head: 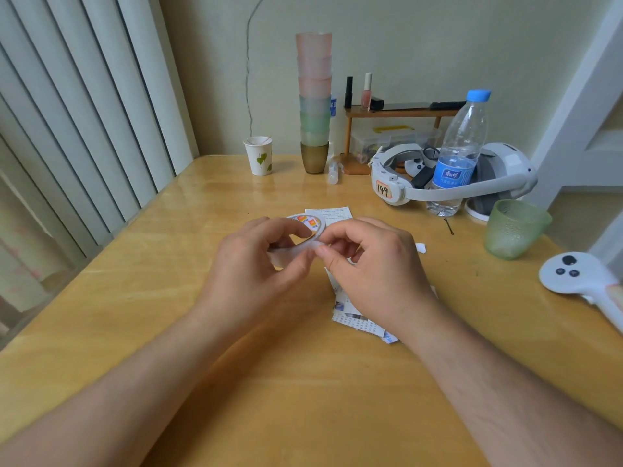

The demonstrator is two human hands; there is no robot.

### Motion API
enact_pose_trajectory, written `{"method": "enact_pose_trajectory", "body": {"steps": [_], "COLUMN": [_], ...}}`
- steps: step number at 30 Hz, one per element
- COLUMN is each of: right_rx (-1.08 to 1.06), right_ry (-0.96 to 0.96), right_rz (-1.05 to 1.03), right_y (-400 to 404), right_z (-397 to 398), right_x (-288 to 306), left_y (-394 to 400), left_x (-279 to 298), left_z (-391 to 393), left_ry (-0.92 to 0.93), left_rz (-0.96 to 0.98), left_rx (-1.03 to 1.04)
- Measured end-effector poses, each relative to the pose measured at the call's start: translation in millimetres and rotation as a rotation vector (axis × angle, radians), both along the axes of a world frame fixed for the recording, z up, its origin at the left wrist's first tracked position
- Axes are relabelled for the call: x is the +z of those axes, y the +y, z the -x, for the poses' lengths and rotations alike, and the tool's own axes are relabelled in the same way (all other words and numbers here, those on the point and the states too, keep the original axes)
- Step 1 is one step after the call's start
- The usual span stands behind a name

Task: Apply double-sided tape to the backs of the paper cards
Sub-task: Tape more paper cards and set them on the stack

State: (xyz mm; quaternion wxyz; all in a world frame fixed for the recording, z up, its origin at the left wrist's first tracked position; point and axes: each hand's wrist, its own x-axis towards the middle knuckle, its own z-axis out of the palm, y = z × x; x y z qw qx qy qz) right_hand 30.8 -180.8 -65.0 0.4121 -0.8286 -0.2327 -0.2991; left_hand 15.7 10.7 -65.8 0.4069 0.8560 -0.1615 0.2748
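A paper cup (pixel 258 156) with thin sticks in it and a tall stack of frosted tumblers (pixel 314 102) stand at the back of the glossy wooden desk (pixel 135 298). Above the desk, the left hand (pixel 251 264) curls its fingers (pixel 290 227) round a flat white ring of double-sided tape (pixel 308 224), while the right hand (pixel 374 261) pinches the roll's near edge. The printed paper cards (pixel 357 318) lie fanned on the desk beneath the right hand.

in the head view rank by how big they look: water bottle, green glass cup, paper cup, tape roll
1. water bottle
2. green glass cup, though it sits nearer the camera
3. paper cup and tape roll look alike; the hands partly hide the roll, so unranked
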Motion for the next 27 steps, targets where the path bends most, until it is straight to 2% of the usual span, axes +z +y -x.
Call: {"method": "enact_pose_trajectory", "body": {"steps": [19,27], "right_rx": [0.027,-0.007], "right_ry": [0.003,0.039], "right_rz": [0.048,-0.015], "right_y": [1.1,3.1], "right_z": [1.4,3.8], "right_x": [-1.4,-0.6], "left_y": [-0.5,-1.7], "left_x": [0.5,-1.0], "left_z": [0.8,-1.1], "left_ry": [-0.042,-0.035], "left_rz": [-0.052,-0.051], "left_rx": [-0.014,0.003]}}
